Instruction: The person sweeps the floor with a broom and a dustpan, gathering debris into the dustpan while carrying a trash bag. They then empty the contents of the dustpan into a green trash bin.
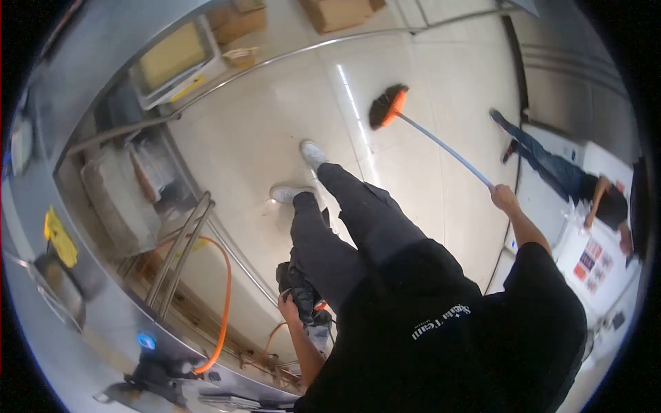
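Note:
My right hand (506, 198) is wrapped round the upper end of a broom handle (447, 151). The broom's orange head (394, 108) with dark bristles rests on the pale floor, ahead and to the right of my shoes. Low by my left thigh, my left hand (288, 308) is closed on a dark, bunched item (303, 292). Its kind is hard to make out, and my fingers are partly hidden by it.
A steel counter (124, 310) with metal rails runs along my left, an orange hose (227, 303) looping below it. Bins and cardboard boxes (341, 14) stand beneath. Yellow cloth (60, 237) lies on the counter. Another person (571, 179) stands right, by white units.

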The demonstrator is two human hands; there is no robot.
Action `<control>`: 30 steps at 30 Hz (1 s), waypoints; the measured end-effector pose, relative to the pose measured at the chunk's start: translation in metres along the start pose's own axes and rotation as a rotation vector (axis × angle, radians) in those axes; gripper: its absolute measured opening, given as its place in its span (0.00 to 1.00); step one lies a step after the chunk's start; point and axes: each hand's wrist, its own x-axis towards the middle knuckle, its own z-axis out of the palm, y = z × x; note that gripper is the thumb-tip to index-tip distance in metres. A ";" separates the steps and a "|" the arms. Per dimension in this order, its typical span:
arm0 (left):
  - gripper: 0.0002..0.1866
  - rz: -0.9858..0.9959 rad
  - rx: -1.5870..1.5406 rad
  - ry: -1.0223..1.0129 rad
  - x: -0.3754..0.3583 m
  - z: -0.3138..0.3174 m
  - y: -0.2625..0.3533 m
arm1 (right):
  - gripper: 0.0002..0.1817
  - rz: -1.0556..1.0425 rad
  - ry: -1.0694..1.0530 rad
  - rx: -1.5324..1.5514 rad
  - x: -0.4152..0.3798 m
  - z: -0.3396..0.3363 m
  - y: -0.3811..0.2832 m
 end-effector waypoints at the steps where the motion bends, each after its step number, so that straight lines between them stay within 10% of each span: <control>1: 0.13 -0.014 -0.036 -0.007 0.004 0.002 -0.013 | 0.31 -0.031 -0.011 0.010 -0.023 0.000 0.008; 7: 0.13 -0.074 -0.104 0.004 0.027 0.003 -0.082 | 0.27 -0.220 -0.121 0.144 -0.126 0.010 -0.039; 15: 0.10 0.151 0.128 0.094 -0.023 -0.022 -0.160 | 0.24 -0.857 -0.123 -0.031 -0.173 0.095 -0.346; 21: 0.11 0.066 0.136 0.111 -0.078 -0.047 -0.218 | 0.23 -0.840 -0.008 -0.177 -0.176 0.195 -0.474; 30: 0.12 -0.027 0.183 0.025 -0.091 -0.053 -0.232 | 0.21 -0.507 -0.003 -0.423 -0.118 0.155 -0.168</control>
